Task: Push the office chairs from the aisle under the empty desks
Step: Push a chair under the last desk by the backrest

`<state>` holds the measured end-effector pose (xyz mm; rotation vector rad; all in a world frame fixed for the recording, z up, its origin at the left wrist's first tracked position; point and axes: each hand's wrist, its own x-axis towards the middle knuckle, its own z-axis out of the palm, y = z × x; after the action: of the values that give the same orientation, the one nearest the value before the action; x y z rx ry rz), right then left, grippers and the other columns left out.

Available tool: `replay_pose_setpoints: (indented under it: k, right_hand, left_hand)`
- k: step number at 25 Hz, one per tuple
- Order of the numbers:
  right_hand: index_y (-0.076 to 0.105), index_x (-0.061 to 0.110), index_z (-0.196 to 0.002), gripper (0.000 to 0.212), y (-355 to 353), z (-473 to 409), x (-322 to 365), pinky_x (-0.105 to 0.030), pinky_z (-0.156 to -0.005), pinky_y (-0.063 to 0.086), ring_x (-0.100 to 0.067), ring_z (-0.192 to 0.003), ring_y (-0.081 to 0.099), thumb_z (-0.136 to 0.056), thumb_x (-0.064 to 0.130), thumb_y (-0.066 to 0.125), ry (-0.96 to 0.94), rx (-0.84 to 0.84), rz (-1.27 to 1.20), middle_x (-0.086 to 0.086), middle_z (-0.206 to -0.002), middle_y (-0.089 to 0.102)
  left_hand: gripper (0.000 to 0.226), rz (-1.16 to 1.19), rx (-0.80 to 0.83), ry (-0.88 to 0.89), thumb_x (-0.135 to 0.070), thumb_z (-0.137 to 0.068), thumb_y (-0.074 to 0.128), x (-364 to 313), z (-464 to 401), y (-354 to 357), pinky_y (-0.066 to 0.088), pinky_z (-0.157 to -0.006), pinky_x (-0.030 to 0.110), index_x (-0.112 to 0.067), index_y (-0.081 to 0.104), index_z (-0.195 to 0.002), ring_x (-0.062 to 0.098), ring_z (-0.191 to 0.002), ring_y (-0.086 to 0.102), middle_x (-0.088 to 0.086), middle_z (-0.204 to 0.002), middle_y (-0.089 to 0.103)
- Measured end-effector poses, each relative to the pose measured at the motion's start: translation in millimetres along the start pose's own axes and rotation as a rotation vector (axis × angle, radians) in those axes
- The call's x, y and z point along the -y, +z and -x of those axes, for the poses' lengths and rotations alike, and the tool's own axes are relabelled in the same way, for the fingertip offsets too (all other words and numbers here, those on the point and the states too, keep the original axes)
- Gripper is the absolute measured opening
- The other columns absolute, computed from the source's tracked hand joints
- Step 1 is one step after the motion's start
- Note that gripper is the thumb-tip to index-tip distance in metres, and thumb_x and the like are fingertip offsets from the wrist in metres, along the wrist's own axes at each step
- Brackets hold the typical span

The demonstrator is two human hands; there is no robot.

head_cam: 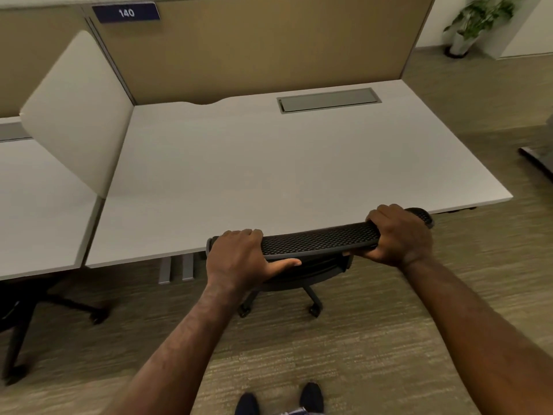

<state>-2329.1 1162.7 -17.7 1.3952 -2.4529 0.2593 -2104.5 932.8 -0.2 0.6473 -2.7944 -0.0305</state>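
Left hand [239, 259]: closed over the left end of the chair back's top edge, fingers curled over the far side, thumb laid along the near side.
Right hand [399, 236]: clamped round the right end of the same edge, knuckles up, fingertips tucked beneath.
Chair [320, 239]: black, mesh top rail running between the two hands; the rail sat right at the desk's near edge, and the seat below it was mostly hidden under the desktop.
Chair base: two wheeled legs [312, 301] showed on the floor just below the grip, on the near side of the desk edge.
Desk [269, 163]: pale top stretching away beyond the hands; a grey cable hatch [329, 100] lay far beyond the right hand, near the tan back panel [269, 46].
Number plate [125, 12]: read 140, high up and well left of the grip.
Second chair [45, 307]: dark legs, blurred, far left of the left hand, under the neighbouring desk [36, 211].
Plant [475, 22]: potted, far corner beyond the right hand.
Shoes [281, 398]: dark pair on the carpet [344, 354], directly behind the grip.
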Motion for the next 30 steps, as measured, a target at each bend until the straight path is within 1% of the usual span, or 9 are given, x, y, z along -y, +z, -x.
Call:
replay_pose_setpoints:
  k: [6,8,11,14,19,21,22,24,30]
  right_hand:
    - [0.064,0.009,-0.081,0.072,7.1,2.4,0.1,-0.033,-0.056,0.045,-0.028,-0.068,0.057,-0.066,0.079,0.055,-0.01,-0.045,0.006,-0.007,-0.076,0.06]
    - [0.064,0.009,-0.083,0.077,5.9,2.4,-0.4,-0.034,-0.056,0.047,-0.029,-0.069,0.057,-0.067,0.083,0.05,-0.03,-0.05,-0.006,-0.008,-0.077,0.061]
    - [0.064,0.01,-0.085,0.088,2.3,3.5,0.4,-0.033,-0.058,0.044,-0.027,-0.071,0.055,-0.068,0.093,0.04,-0.04,-0.038,-0.001,-0.006,-0.078,0.06]
    - [0.065,0.011,-0.087,0.095,-2.0,5.2,3.1,-0.033,-0.059,0.042,-0.025,-0.073,0.054,-0.065,0.099,0.035,-0.033,-0.018,-0.018,-0.005,-0.08,0.06]
    - [0.066,0.012,-0.088,0.093,-2.8,7.6,5.8,-0.035,-0.06,0.042,-0.026,-0.074,0.053,-0.067,0.098,0.036,-0.004,-0.02,-0.047,-0.006,-0.081,0.061]
    - [0.066,0.013,-0.09,0.093,-3.1,8.7,3.4,-0.037,-0.062,0.044,-0.028,-0.074,0.053,-0.067,0.098,0.036,0.006,-0.009,-0.051,-0.006,-0.081,0.061]
    - [0.066,0.013,-0.09,0.094,-3.8,9.1,3.8,-0.038,-0.063,0.045,-0.028,-0.074,0.054,-0.067,0.098,0.035,0.011,-0.002,-0.049,-0.006,-0.081,0.061]
    - [0.066,0.013,-0.089,0.094,-6.1,8.8,5.5,-0.038,-0.064,0.045,-0.028,-0.074,0.053,-0.066,0.099,0.034,0.022,0.019,-0.043,-0.005,-0.08,0.06]
    - [0.058,0.015,-0.082,0.093,-12.3,10.2,6.0,-0.038,-0.064,0.043,-0.023,-0.072,0.047,-0.062,0.101,0.03,0.079,0.109,-0.022,-0.002,-0.077,0.053]
  left_hand:
    - [0.089,-0.039,-0.017,-0.002,-0.105,-0.06,0.025,1.6,2.2,-1.3,0.028,-0.052,0.028,-0.022,0.06,-0.065,0.021,-0.057,0.06,-0.006,-0.06,0.06]
    - [0.088,-0.046,-0.025,-0.007,-0.105,-0.059,0.026,0.9,3.7,-2.7,0.028,-0.053,0.029,-0.023,0.059,-0.065,0.02,-0.057,0.059,-0.006,-0.06,0.059]
    - [0.088,-0.028,-0.001,-0.007,-0.105,-0.059,0.025,1.2,4.5,-2.7,0.028,-0.055,0.03,-0.024,0.058,-0.069,0.019,-0.061,0.058,-0.007,-0.065,0.059]
    - [0.094,0.006,0.053,-0.015,-0.106,-0.057,0.019,4.1,5.7,-4.6,0.03,-0.057,0.031,-0.026,0.062,-0.081,0.016,-0.068,0.059,-0.009,-0.073,0.061]
    - [0.096,0.105,0.12,0.034,-0.1,-0.066,0.017,12.6,8.6,-5.0,0.032,-0.065,0.03,-0.028,0.065,-0.107,0.014,-0.084,0.06,-0.009,-0.095,0.068]
    - [0.097,0.151,0.125,0.039,-0.098,-0.068,0.018,15.3,9.8,-3.9,0.039,-0.069,0.031,-0.026,0.064,-0.113,0.016,-0.09,0.061,-0.006,-0.101,0.069]
    - [0.099,0.147,0.127,0.036,-0.099,-0.068,0.018,16.8,10.8,-3.9,0.043,-0.071,0.032,-0.025,0.065,-0.114,0.018,-0.09,0.061,-0.005,-0.101,0.069]
    - [0.101,0.089,0.14,0.03,-0.1,-0.065,0.015,18.6,12.4,-3.5,0.044,-0.072,0.033,-0.024,0.065,-0.109,0.017,-0.084,0.059,-0.004,-0.096,0.068]
    - [0.093,-0.017,0.164,0.051,-0.102,-0.064,0.015,13.7,5.1,-0.4,0.037,-0.059,0.03,-0.025,0.061,-0.087,0.014,-0.067,0.051,-0.007,-0.075,0.057]
